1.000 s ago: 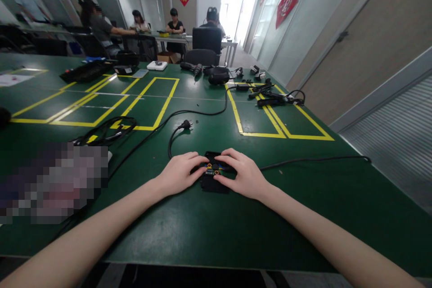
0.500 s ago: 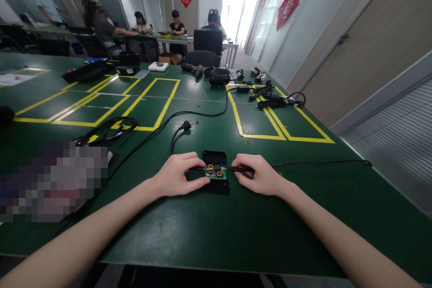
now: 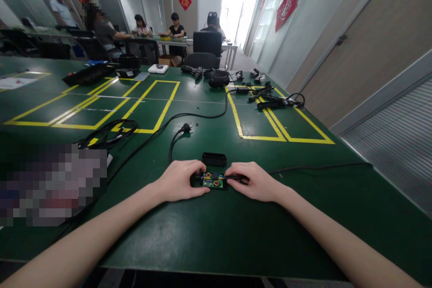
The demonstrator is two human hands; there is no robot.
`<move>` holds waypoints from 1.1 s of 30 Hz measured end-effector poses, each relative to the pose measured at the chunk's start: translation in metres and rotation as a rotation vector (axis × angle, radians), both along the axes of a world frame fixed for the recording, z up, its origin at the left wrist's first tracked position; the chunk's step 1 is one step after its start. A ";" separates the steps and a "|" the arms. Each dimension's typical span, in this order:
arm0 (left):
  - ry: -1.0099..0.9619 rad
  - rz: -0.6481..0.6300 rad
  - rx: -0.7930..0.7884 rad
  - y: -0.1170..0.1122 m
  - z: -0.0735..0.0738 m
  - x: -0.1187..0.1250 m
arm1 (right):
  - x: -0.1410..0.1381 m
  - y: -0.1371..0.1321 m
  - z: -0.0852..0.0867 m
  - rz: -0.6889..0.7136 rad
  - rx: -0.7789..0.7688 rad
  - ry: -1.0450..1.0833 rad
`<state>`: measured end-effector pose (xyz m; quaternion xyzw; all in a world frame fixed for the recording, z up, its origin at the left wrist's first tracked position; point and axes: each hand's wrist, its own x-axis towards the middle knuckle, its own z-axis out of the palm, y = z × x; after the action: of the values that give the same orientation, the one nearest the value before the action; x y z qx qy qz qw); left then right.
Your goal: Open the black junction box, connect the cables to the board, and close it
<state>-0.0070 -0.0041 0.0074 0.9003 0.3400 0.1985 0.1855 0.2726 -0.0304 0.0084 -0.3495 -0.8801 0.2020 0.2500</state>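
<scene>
A small green circuit board (image 3: 212, 182) with copper coils and coloured wires lies in front of me, level with the lower black case half, which it mostly covers. My left hand (image 3: 180, 181) curls around the board's left end, thumb at the near corner and fingertips by the cable entry. On the other side, my right hand (image 3: 254, 182) pinches the black cable (image 3: 236, 179) close to where its wires meet the board. Just beyond the board, a black case cover (image 3: 213, 159) rests with its hollow side up. Past my left hand lies a black power plug (image 3: 186, 128).
A long black cord (image 3: 189, 114) crosses the green table (image 3: 162, 238). Coiled cables (image 3: 114, 132) lie at left beside a blurred-out area. Farther back are a power drill (image 3: 195, 72), adapters and tangled leads (image 3: 270, 101) among yellow tape outlines. Several people sit at tables behind.
The board has come down over the lower case half, which showed in front of it before. My right fingers have slid closer to the board along the cable.
</scene>
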 end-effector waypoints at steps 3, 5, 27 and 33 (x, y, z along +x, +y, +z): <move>0.019 0.060 0.024 0.001 0.000 0.000 | -0.001 0.001 -0.004 -0.035 0.023 -0.021; 0.007 0.064 0.048 0.003 -0.001 0.000 | -0.002 0.002 -0.006 -0.050 0.055 -0.028; -0.117 -0.099 -0.072 0.005 0.004 -0.004 | 0.000 0.005 0.004 0.067 0.180 -0.063; -0.069 -0.032 0.096 0.004 0.000 0.000 | 0.001 0.008 0.002 0.068 0.287 -0.176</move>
<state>-0.0070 0.0002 0.0076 0.9062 0.3089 0.2425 0.1566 0.2731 -0.0228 0.0107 -0.2965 -0.9297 0.0513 0.2124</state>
